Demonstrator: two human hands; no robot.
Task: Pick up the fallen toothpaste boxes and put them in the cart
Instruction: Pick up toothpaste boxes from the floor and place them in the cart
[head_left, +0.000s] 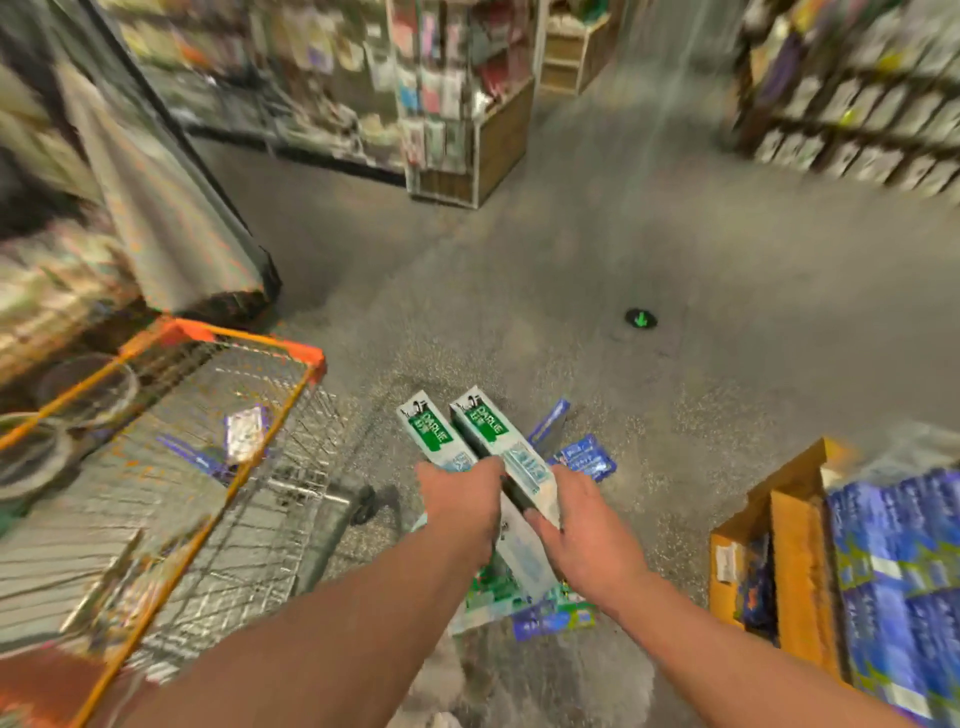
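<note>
The left hand (460, 499) has its grip closed round the left box (431, 434) and the right hand (582, 525) round the right box (498, 441), both green and white, held side by side above the floor (675, 405). The cart (249, 338) (orange rim, wire sides) stands just to their left. Blue boxes (584, 460) lie on the floor below the hands, with open floor ahead.

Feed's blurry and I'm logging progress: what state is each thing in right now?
Left hand, gripping the left green box, off the floor.
Right hand, gripping the right green box, off the floor.
Blue boxes, lying fallen on the floor.
Cart, upright, partly loaded.
Carton, open, filled with blue packs.
</note>
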